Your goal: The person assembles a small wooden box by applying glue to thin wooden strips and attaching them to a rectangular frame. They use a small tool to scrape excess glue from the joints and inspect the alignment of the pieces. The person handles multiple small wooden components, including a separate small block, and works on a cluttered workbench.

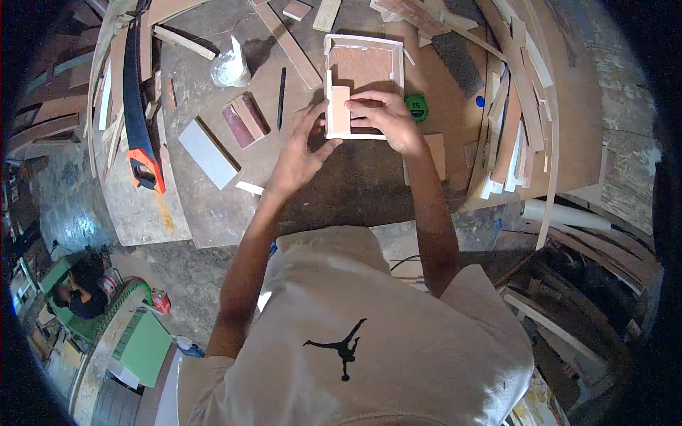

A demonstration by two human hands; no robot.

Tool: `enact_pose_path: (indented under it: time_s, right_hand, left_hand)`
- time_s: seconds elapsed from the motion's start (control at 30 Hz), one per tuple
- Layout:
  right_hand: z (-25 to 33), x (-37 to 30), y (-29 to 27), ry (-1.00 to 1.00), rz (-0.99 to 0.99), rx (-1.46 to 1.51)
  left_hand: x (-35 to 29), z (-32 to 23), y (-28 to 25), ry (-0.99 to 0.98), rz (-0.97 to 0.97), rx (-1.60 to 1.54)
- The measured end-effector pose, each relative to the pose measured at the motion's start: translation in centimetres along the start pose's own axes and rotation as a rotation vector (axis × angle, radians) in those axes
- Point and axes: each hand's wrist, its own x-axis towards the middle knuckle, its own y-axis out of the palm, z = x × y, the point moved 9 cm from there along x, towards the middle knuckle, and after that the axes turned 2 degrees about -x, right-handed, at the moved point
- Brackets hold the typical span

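Observation:
A small open wooden box (400, 64) with pale walls and a reddish-brown bottom lies on the workbench in front of me. A small flat wooden piece (341, 106) stands at its near left part, against the left wall. My left hand (302, 153) grips the box's near left side, fingers along the wall and thumb by the near corner. Reaching in over the near right part, my right hand (387, 119) presses its fingertips to the wooden piece's right edge. Some of those fingertips are hidden.
Left of the box lie a black pencil (282, 98), a sanding block (246, 121), a white-faced panel (209, 153) and a cup of white paste (229, 69). A handsaw (140, 113) lies further left. A green tape measure (417, 108) sits right; wood strips (515, 106) pile beyond.

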Motion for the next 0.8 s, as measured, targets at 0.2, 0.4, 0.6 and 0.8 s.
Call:
enact_pose_path:
  time_s: [0.2,0.4,0.6,0.8]
  right_hand:
    - [0.11,-0.01,-0.07,0.011,-0.014,0.016]
    - [-0.08,0.09,-0.22,-0.03,-0.03,-0.064]
    - [-0.16,0.34,0.11,-0.015,-0.061,-0.104]
    - [0.2,0.34,0.19,-0.013,-0.057,-0.078]
  left_hand:
    - [0.14,-0.63,0.04,0.012,0.017,0.016]
    - [0.05,-0.29,0.05,0.035,0.012,-0.016]
    - [0.06,0.19,0.19,0.016,0.019,-0.031]
    - [0.17,-0.67,0.1,0.046,0.016,-0.001]
